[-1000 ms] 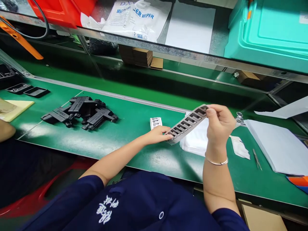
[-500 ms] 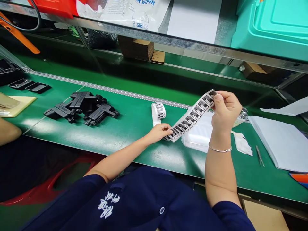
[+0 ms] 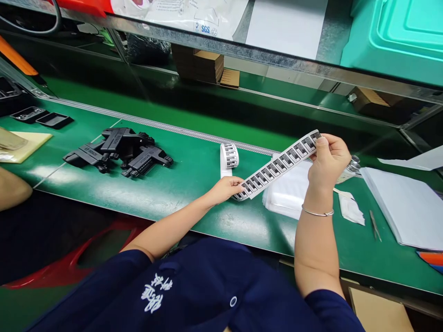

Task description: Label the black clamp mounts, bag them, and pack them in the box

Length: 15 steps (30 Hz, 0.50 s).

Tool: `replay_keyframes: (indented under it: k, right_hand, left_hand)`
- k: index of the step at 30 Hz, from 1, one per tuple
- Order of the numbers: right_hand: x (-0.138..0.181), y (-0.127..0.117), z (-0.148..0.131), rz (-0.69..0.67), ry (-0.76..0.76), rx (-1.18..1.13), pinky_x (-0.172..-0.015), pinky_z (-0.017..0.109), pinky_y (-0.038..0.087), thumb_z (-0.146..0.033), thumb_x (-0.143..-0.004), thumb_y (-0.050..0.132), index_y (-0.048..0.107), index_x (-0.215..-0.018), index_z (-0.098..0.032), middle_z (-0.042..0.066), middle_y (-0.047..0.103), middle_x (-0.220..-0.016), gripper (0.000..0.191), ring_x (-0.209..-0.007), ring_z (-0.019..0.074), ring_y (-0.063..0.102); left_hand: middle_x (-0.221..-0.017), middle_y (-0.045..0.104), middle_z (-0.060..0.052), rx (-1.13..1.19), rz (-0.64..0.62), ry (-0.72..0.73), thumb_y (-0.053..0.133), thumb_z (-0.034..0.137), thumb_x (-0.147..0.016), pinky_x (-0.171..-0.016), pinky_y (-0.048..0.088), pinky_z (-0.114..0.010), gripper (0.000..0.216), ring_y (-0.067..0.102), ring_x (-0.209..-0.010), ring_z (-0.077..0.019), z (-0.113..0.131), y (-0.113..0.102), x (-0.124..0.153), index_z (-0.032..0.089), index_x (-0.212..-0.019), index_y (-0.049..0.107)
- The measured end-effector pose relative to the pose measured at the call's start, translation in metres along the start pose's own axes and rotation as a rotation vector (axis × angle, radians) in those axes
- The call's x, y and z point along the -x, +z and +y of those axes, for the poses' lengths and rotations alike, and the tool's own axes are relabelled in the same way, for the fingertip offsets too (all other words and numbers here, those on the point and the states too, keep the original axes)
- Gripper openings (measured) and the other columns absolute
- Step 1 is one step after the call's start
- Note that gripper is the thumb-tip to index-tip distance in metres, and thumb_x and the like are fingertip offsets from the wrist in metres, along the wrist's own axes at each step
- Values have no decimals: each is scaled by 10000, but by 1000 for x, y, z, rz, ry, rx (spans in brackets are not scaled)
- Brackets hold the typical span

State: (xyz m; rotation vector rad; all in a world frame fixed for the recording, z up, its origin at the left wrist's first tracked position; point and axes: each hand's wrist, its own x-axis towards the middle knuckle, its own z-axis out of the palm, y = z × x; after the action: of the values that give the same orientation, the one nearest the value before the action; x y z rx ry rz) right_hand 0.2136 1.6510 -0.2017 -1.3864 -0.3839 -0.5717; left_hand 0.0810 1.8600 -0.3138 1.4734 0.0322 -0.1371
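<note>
A long white strip of printed barcode labels (image 3: 277,168) stretches between both hands above the green table (image 3: 166,189). My right hand (image 3: 328,159) pinches its upper right end, raised off the table. My left hand (image 3: 226,189) grips the lower left end close to the table surface. From there the strip curls back to a small roll of labels (image 3: 229,157) standing just behind the left hand. Under the strip lies a stack of white sheets (image 3: 285,198).
A pile of black plastic parts (image 3: 119,152) lies at the left. Black trays (image 3: 41,117) and a beige pad (image 3: 24,145) sit far left, near another person's arm (image 3: 12,189). White paper (image 3: 404,205), tweezers (image 3: 374,225) and a crumpled wipe (image 3: 351,210) lie right.
The strip has been turned so its printed barcodes face me, and my right hand has lifted its end higher and rightward. The label roll now stands upright.
</note>
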Motion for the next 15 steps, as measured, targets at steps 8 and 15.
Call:
replay_keyframes:
  k: [8, 15]
  right_hand:
    - [6, -26, 30, 52, 79, 57, -600, 343, 559, -356, -797, 680, 668, -850, -198, -28, 581, -672, 167, -564, 139, 561]
    - [55, -46, 35, -117, -391, 664, -964, 503, 462, -291, -889, 562, 648, -1082, -184, 120, 685, -1079, 236, -1055, 270, 625]
  left_hand:
    - [-957, 757, -85, -77, 15, 16, 636, 248, -736, -811, 526, -322, 290, 685, -895, -220, 3, -4, -1, 116, -979, 724]
    - [-867, 736, -37, -544, -36, 52, 501, 131, -786, -735, 523, -303, 387, 668, -778, -189, 1, -4, 0, 144, -1137, 663]
